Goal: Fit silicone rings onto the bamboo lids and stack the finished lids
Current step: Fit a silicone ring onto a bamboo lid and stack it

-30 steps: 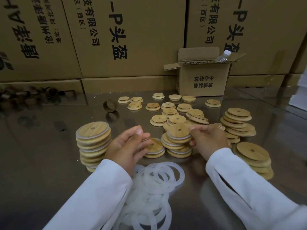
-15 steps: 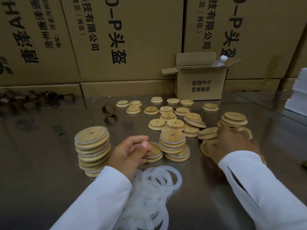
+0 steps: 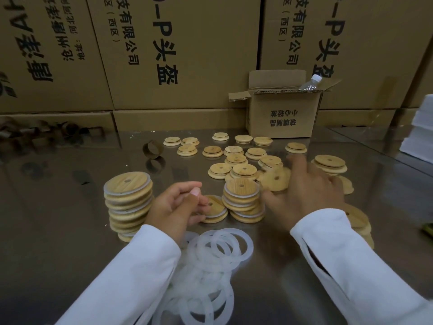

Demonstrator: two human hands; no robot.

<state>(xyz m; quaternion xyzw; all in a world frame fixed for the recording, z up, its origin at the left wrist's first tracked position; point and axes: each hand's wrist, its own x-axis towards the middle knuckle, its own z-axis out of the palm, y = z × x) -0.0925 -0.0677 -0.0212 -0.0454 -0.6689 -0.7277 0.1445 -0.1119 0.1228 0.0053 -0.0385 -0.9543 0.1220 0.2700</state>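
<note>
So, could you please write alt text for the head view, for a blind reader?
A person's right hand spreads over loose bamboo lids on a shiny table while the left hand curls beside stacks of ringed lids. Silicone rings lie nearest the camera; cardboard boxes stand behind.

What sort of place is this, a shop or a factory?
Likely a small packing workshop or warehouse: printed cardboard cartons stacked behind a steel table, bamboo lids lying loose and in stacks, and a heap of silicone rings.

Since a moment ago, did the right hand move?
Yes. The right hand moved left, away from the right-side lid pile, toward the short middle stack.
</note>
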